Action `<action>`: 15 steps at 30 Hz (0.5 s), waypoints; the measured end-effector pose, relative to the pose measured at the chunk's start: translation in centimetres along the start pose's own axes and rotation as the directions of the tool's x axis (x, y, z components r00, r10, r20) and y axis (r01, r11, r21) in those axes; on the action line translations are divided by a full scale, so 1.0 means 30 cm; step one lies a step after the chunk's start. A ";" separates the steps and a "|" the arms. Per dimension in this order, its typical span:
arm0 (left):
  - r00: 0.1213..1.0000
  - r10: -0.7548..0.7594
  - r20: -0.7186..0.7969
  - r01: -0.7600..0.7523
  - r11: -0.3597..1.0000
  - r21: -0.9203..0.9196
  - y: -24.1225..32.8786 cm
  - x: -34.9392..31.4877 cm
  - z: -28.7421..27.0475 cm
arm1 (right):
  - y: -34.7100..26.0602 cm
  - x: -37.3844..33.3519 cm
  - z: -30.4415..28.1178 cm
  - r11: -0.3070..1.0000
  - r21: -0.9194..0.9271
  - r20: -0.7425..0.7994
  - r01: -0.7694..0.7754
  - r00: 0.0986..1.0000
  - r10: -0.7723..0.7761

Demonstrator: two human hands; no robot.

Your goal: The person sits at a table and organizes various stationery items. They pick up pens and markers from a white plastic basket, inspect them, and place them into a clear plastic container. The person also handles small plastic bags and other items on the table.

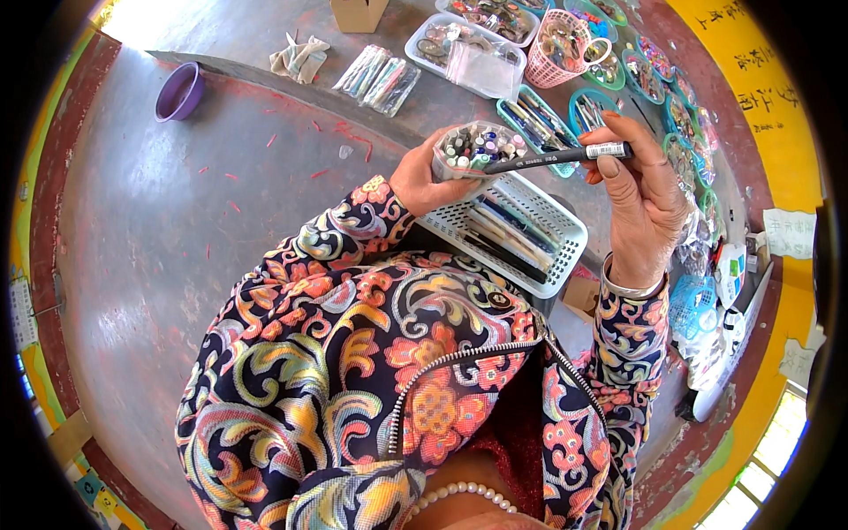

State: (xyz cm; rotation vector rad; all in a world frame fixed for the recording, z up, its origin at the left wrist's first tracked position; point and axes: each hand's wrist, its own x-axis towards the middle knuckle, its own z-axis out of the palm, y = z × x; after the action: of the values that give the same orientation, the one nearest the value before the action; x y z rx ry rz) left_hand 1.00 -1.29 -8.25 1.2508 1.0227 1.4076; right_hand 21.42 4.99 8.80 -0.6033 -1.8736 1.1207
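My left hand (pixel 419 179) is wrapped round a clear cup (pixel 446 173) packed with pens (pixel 486 141), their white, dark, blue and green ends facing up. Between thumb and fingers, my right hand (pixel 649 196) pinches one end of a slim black pen (pixel 549 161) with a white label. The pen lies nearly level, its far end at the cup's rim. Below the cup is a pale slotted plastic basket (pixel 572 256) holding several pens (pixel 512 231) laid lengthwise. Just beyond the cup stands a teal tray (pixel 506 113) of more pens.
A white bin (pixel 415 55) of small goods and a pink basket (pixel 558 46) stand at the back. Round baskets of trinkets (pixel 643 78) line the right side. Bagged pens (pixel 378 79), gloves (pixel 300 58) and a purple bowl (pixel 179 93) lie farther left.
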 end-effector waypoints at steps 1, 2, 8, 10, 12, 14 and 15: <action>1.000 -0.003 -0.004 0.003 1.000 -0.001 0.001 0.000 0.001 | -0.001 0.002 0.001 1.000 -0.011 0.011 0.000 1.000 0.000; 1.000 -0.006 -0.007 0.006 1.000 -0.003 0.001 0.000 0.002 | -0.002 0.005 0.002 0.999 -0.030 0.026 0.011 1.000 -0.010; 1.000 -0.008 0.009 0.008 1.000 -0.003 -0.019 0.003 0.001 | -0.011 0.025 0.032 0.995 -0.096 0.122 0.021 0.993 -0.009; 1.000 -0.016 0.021 0.017 1.000 -0.008 0.018 0.006 0.009 | -0.015 0.040 0.043 0.990 -0.135 0.154 0.031 0.988 -0.010; 0.999 -0.016 0.029 0.017 0.999 -0.030 0.031 0.006 0.013 | 0.009 0.042 0.061 1.000 -0.027 0.101 0.011 0.995 -0.008; 0.999 -0.007 0.034 0.009 0.998 -0.067 0.030 0.006 0.013 | 0.025 0.051 0.060 0.999 0.020 0.068 0.027 0.997 -0.028; 0.999 0.000 0.043 0.004 0.996 -0.090 0.018 0.005 0.010 | 0.029 0.059 0.056 0.999 0.007 0.067 0.049 0.997 -0.049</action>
State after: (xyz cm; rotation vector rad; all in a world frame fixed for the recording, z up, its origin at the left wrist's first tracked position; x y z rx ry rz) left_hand 1.22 -1.26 -7.67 1.2090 0.9211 1.4041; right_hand 19.06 5.94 8.39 -0.5199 -1.9321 1.1263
